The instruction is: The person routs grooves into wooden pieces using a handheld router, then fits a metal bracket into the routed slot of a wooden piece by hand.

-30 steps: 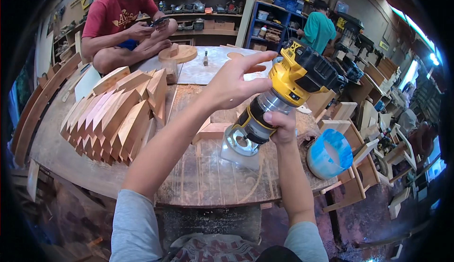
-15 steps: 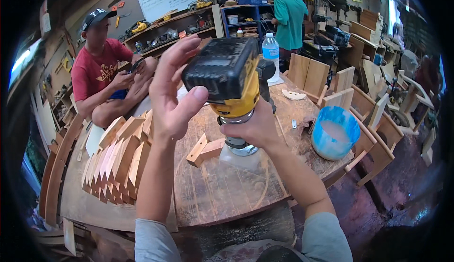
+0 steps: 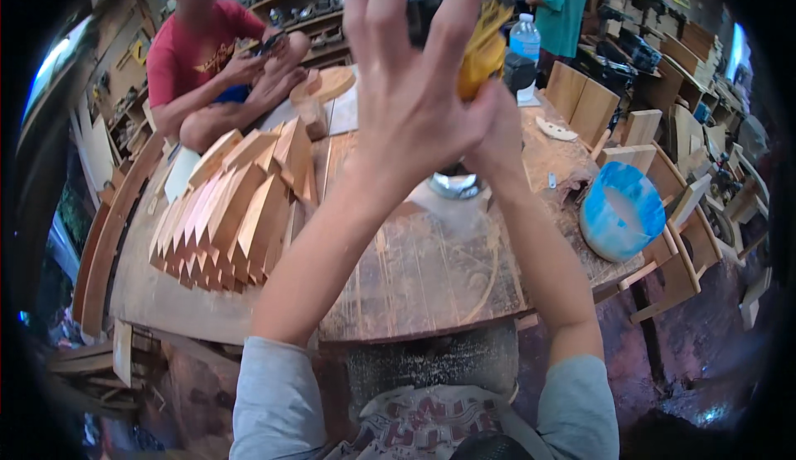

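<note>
Yellow-and-black router: over the worktable, partly behind my left hand, which is spread wide. My right hand: closure hidden, cannot tell. Judged rigid, top-heavy, perhaps dust-slick; best gripped round the mid-body.

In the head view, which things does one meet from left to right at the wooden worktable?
Stack of pointed light-brown wooden pieces, yellow-and-black power tool, clear bottle with blue label, pale flat curved piece, blue-and-white round bucket.
</note>
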A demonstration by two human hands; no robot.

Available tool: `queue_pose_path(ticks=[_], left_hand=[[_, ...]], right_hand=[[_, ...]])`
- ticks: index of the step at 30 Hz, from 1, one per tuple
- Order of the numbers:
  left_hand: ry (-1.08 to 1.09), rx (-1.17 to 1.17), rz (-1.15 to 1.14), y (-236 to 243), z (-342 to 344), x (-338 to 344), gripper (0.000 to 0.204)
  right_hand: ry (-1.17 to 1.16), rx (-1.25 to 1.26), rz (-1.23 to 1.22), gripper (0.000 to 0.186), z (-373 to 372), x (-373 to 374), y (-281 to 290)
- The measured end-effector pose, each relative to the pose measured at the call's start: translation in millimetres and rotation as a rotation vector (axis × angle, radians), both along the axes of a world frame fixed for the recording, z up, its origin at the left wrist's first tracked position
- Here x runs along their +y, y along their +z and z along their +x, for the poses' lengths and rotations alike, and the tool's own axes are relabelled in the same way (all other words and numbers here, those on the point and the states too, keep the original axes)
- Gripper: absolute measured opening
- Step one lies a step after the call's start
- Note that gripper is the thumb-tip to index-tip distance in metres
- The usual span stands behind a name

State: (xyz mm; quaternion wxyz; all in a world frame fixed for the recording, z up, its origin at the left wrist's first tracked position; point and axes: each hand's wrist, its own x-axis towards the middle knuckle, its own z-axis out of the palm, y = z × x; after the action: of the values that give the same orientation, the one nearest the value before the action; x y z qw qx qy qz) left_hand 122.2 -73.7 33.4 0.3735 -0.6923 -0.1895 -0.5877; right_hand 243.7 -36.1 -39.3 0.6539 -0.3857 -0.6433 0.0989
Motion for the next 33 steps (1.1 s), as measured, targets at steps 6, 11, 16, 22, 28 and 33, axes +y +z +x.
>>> queue_pose_path(ticks=[6, 11, 16, 22, 28, 33], left_hand=[[-0.15, -0.124, -0.345, 10.4, 15.7, 23.2, 0.055], [-0.357, -0.223, -0.11, 24.9, 23.5, 23.3, 0.032], [-0.483, -0.212, -0.235, 22.9, 29.0, 18.2, 0.03], [-0.538, -0.152, -0.18, 29.4, 39.7, 16.6, 0.017], [-0.43, 0.015, -0.298, 23.7, 35.3, 16.3, 0.008], [-0.473, -0.044, -0.372, 16.5, 34.7, 26.4, 0.01]], right_hand=[[-0.11, -0.098, 0.387, 0.05, -4.3, 36.4, 21.5], [-0.203, -0.04, 0.474, 0.04, -3.8, 40.7, 33.8], [-0.261, 0.009, 0.513, 0.041, 4.5, 45.7, 40.4], [-0.263, 0.061, 0.552, 0.042, 11.1, 46.5, 47.5], [-0.237, 0.071, 0.558, 0.043, 7.2, 44.3, 50.4], [-0.2, 0.091, 0.549, 0.044, 0.7, 44.8, 48.7]])
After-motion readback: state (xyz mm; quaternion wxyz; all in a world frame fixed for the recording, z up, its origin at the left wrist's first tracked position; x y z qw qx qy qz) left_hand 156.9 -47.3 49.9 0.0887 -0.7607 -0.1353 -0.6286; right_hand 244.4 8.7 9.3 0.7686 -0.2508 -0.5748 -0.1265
